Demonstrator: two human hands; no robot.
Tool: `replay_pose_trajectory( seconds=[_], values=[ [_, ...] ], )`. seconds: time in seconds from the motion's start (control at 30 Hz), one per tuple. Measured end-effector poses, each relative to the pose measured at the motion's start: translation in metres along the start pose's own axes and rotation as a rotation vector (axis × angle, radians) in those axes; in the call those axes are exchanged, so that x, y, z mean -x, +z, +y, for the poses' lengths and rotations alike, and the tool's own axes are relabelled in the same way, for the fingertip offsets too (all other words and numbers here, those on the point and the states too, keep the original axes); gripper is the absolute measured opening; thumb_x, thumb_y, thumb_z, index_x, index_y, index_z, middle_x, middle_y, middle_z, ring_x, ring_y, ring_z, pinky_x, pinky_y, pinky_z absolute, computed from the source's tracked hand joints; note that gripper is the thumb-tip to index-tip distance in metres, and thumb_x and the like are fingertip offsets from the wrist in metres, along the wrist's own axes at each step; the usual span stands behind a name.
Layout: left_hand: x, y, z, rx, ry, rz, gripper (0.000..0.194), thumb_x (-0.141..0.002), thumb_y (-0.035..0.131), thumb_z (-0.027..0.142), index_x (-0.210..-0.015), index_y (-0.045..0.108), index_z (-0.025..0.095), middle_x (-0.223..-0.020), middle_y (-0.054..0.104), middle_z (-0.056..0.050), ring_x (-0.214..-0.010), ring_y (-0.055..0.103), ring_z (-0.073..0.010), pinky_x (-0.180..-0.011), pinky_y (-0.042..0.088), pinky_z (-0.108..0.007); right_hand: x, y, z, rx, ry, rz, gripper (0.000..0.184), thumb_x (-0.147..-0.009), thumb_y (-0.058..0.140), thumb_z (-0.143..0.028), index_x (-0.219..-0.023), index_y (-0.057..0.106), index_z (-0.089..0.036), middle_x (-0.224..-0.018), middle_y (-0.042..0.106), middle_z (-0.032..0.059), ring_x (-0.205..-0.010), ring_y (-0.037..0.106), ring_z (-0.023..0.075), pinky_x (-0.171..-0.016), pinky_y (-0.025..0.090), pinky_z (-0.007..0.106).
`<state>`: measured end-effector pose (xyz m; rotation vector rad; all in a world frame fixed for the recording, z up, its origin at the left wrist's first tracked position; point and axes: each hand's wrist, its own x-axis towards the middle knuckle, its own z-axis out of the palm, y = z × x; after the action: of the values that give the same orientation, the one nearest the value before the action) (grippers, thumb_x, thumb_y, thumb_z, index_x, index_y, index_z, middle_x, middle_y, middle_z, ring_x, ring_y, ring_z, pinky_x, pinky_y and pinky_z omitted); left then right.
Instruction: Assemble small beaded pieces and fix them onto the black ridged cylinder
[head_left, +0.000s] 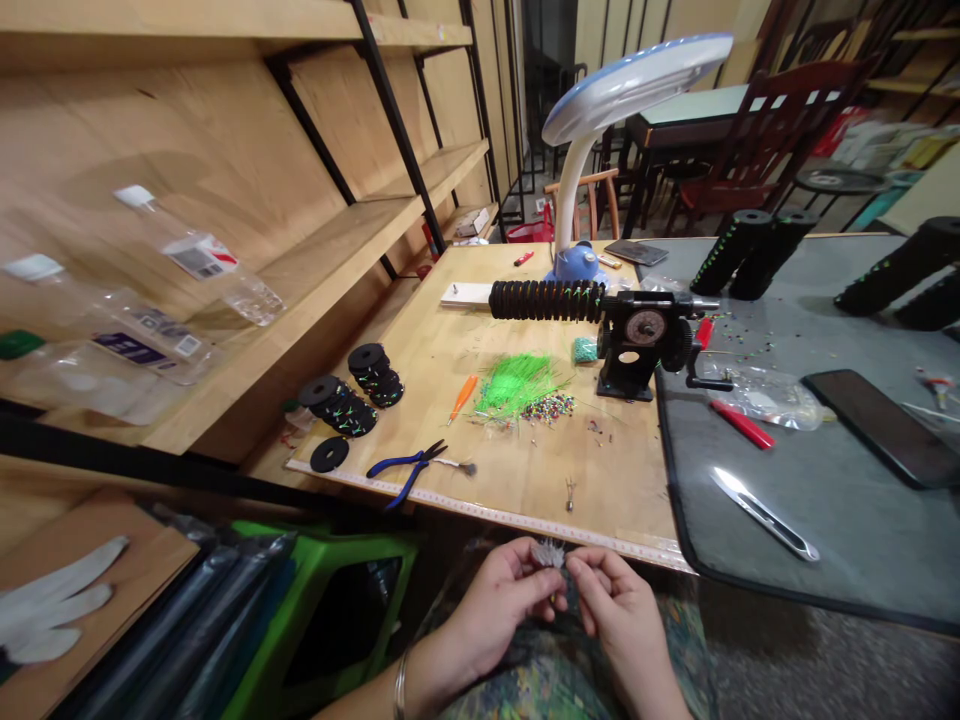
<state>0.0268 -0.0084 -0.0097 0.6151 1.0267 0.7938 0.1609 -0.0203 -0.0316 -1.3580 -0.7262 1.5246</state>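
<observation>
The pale bristly tuft (pixel 549 553), its long axis unclear, is pinched in the left hand's (pixel 504 605) fingers—the right hand's (pixel 628 618), pressed together, just beside.

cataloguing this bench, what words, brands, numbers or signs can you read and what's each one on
Nothing reads clearly enough to quote.
Purple bottle label: large pale letters, too blurred.
Upper bottle label: print too small.
Measuring strip along the table edge: markings too small.
Round dial on the crank machine: markings too blurred.
</observation>
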Motion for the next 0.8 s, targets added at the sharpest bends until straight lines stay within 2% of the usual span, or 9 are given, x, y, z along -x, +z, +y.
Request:
replay_pose_trajectory(
  seconds=[0.33, 0.6, 0.8],
  values=[
    [-0.0014, -0.0047, -0.0072, -0.104, 0.081, -0.02, 0.032, -0.07, 0.078, 0.037, -0.075, 0.057, 0.013, -0.068, 0.059, 0.0, -0.061, 0.058, -0.011, -0.052, 0.045, -0.02, 0.0002, -0.0018, 0.0033, 0.017, 0.015, -0.011, 0.054, -0.058, 0.075, -0.066, -0.068, 0.06, -0.015, -0.037, 0.048, -0.0069, -0.031, 0.032, 0.0036, -0.036, 0.018, 0.017],
    [0.0032, -0.0016, -0.0061, -0.014, 0.094, -0.047, 0.035, -0.071, 0.078, 0.031, -0.093, 0.054, 0.017, -0.072, 0.061, 0.001, -0.061, 0.061, -0.0116, -0.058, 0.049, -0.023, 0.0016, -0.0004, 0.0022, -0.015, 0.037, -0.023, 0.056, -0.057, 0.074, -0.069, -0.067, 0.057, -0.016, -0.036, 0.041, -0.0103, -0.031, 0.028, 0.0024, -0.036, 0.016, 0.016],
    [0.0044, 0.0003, -0.0022, -0.025, 0.033, -0.006, 0.032, -0.069, 0.078, 0.037, -0.072, 0.055, 0.014, -0.067, 0.058, 0.001, -0.061, 0.06, -0.0115, -0.057, 0.047, -0.022, 0.0015, -0.0012, 0.002, 0.011, 0.052, -0.065, 0.053, -0.06, 0.073, -0.066, -0.069, 0.058, -0.016, -0.039, 0.048, -0.0074, -0.031, 0.03, 0.003, -0.037, 0.016, 0.017]
  ],
)
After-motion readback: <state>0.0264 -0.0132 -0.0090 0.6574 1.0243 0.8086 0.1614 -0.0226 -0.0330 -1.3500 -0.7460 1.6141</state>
